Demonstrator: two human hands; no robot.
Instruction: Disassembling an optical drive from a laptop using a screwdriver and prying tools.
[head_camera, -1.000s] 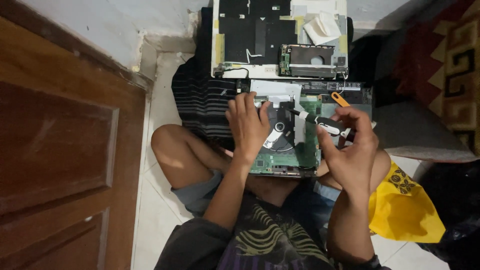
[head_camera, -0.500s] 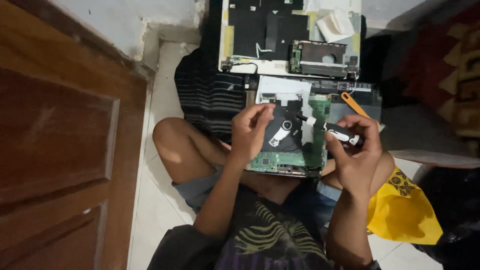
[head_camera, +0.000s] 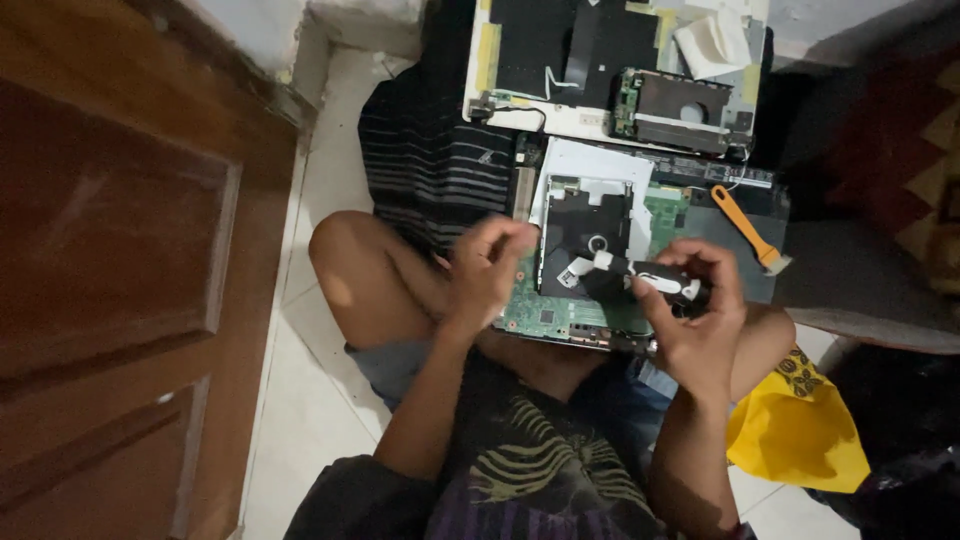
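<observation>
I sit on the floor with an opened laptop base on my lap. Its green circuit board (head_camera: 560, 312) carries a black square drive plate (head_camera: 585, 232) in a white frame. My right hand (head_camera: 700, 320) grips a black and white screwdriver (head_camera: 650, 280) whose tip points left over the black plate. At the board's left edge my left hand (head_camera: 488, 268) hovers with its fingertips pinched together. Whether something tiny sits between them cannot be made out.
A white laptop shell (head_camera: 570, 118) with black panels lies beyond the board, with a crumpled tissue (head_camera: 715, 45) on it. An orange pry tool (head_camera: 745, 228) rests at the right. A dark striped cloth (head_camera: 430, 160), a yellow bag (head_camera: 800, 430) and a wooden door (head_camera: 110, 260) surround me.
My left hand has come off the black plate and drawn back to the left with its fingers pinched. The right hand keeps the screwdriver over the board.
</observation>
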